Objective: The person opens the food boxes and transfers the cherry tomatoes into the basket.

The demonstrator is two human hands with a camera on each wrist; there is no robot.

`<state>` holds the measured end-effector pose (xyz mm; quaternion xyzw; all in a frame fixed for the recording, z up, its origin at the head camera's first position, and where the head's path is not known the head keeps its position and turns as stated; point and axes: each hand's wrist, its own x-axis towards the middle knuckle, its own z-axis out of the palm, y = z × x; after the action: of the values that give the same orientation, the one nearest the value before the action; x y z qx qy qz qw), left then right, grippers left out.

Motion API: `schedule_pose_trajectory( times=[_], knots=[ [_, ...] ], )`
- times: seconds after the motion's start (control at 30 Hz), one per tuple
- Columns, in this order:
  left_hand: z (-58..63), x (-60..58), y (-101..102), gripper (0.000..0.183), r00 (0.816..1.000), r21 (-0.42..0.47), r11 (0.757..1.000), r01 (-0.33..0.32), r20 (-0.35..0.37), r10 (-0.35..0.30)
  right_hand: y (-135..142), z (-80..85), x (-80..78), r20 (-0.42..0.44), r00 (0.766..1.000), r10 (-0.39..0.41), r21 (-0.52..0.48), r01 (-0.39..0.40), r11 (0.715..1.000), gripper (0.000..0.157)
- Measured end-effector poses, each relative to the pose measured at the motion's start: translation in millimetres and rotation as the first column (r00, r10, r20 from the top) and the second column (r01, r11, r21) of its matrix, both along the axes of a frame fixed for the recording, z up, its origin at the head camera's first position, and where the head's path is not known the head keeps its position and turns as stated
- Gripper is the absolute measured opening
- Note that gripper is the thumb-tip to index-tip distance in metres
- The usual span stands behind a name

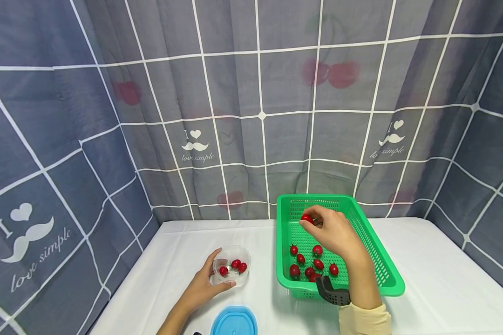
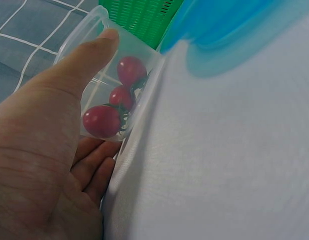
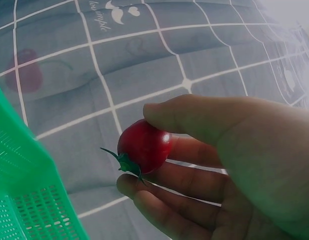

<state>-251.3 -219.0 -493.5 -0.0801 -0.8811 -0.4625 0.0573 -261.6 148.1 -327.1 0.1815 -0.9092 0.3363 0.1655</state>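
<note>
My left hand [image 1: 203, 287] holds a small clear plastic container [image 1: 246, 255] on the table, thumb on the near side and fingers round the far side. Three red cherry tomatoes [image 2: 103, 121] lie inside it, seen through the wall in the left wrist view. Over the green basket [image 1: 280, 237], my right hand [image 1: 337, 235] pinches one cherry tomato [image 3: 144, 146] between thumb and fingers. Its green stem points away from the palm in the right wrist view. Several more cherry tomatoes [image 1: 318, 264] lie in the near part of the basket, partly covered by the right wrist.
A blue lid [image 1: 234, 322] lies at the table's near edge, in front of the container. White cloth covers the table [image 1: 176, 246]. Grey-blue checked curtains [image 1: 234, 93] hang behind and at both sides. A black band [image 1: 333, 294] is on the right wrist.
</note>
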Motion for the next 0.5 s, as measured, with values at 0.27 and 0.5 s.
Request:
schedule_pose_trajectory(
  times=[0.27,0.5],
  knots=[
    [-0.1,0.0,-0.1,0.106,1.0,0.002,1.0,-0.001,0.0,0.001,0.4,0.8,1.5,0.035,0.999,-0.002,-0.018,0.002,1.0,0.032],
    [0.4,-0.4,0.1,0.106,1.0,-0.003,1.0,-0.002,-0.001,0.002,-2.0,1.5,1.6,0.02,1.0,0.023,-0.013,-0.022,1.0,0.03]
  ],
)
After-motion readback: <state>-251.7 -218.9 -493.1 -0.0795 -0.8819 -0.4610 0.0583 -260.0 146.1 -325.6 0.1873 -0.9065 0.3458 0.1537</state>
